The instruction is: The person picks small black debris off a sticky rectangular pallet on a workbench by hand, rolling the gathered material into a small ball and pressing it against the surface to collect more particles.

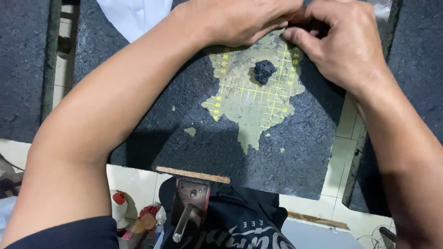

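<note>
Over pale floor tiles [340,162], a blackened cutting mat [184,133] sits clamped. Left hand [240,20] and right hand [344,48] pinch something, probably black residue, at its far edge; a slow, flat peel seems best.

- The worktop [184,138] is a flat board coated in rough black grit, its near edge clamped in a rusty vise [191,193] under a thin wooden strip [193,174].
- Just below both grips, the coating is gone in a ragged patch [254,101], baring a green cutting mat with yellow grid lines.
- A black lump [264,71] lies on that patch, close under the grips.
- Pale floor tiles [134,182] show beneath the board.
</note>
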